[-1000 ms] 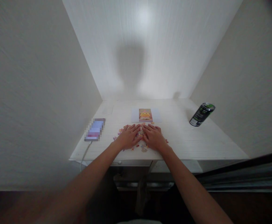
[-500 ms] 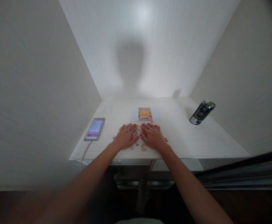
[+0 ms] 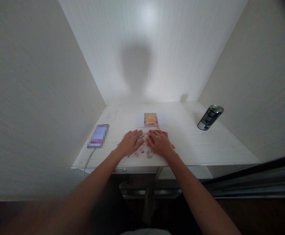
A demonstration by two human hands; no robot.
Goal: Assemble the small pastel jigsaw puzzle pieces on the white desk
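Small jigsaw puzzle pieces (image 3: 149,153) lie in a loose spread near the front of the white desk (image 3: 186,147). My left hand (image 3: 131,143) rests palm down over the left part of the spread, fingers stretched out. Palm down on the right part is my right hand (image 3: 159,142), its fingers extended and slightly bent. Pieces show in the gap between both hands and around their edges; those under the palms are hidden. Just beyond my fingertips lies a picture card (image 3: 151,119) with a yellow figure, on a pale sheet (image 3: 140,120).
A dark drink can (image 3: 210,117) stands at the right of the desk. At the left lies a phone (image 3: 98,136), its screen blurred out, with a cable (image 3: 89,160) running over the front edge. Walls enclose the desk at the back and both sides.
My left hand has shifted slightly left, widening the gap between the hands, and more pieces show there. My right hand stays nearly in place. The view has shifted slightly.
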